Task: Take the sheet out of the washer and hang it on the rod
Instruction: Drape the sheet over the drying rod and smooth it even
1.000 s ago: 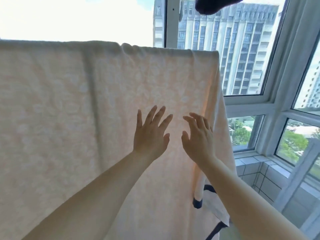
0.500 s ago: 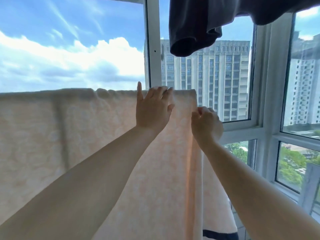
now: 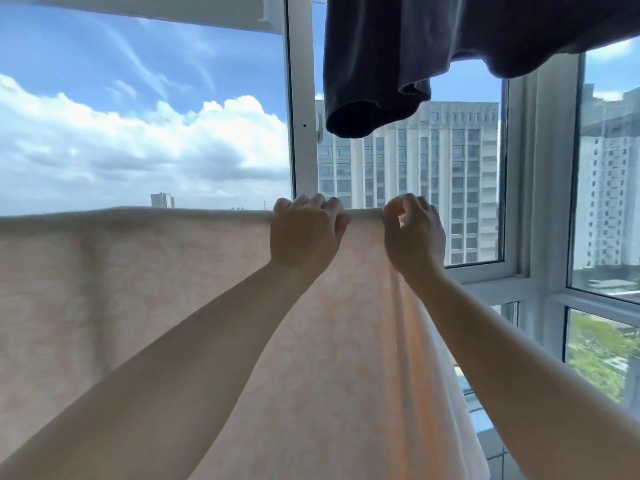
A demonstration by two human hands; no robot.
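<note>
Sheet (image 3: 138, 306) hung over the rod in the head view. It was pale peach and went across the picture from the left side to the right hand. The rod itself was hidden under the top fold. The sheet fell down in soft folds below both arms.

The left hand (image 3: 303, 233) was at the top fold, with its fingers (image 3: 311, 202) curled over the edge. The right hand (image 3: 414, 233) was just beside it, at the sheet's right end. Its fingers (image 3: 408, 202) and thumb pinched the corner of the fold there.

A dark cloth (image 3: 398, 64) hung higher up, well above the hands. Behind it all was a window (image 3: 298, 98), with sky, clouds and tall buildings (image 3: 408, 168) outside.

The washer part looked done, since the sheet was already up. The step in hand seemed to be fixing the top edge. Next, the hands would likely need to pull the right end flat and even, then let go gently so the sheet did not slide off.
</note>
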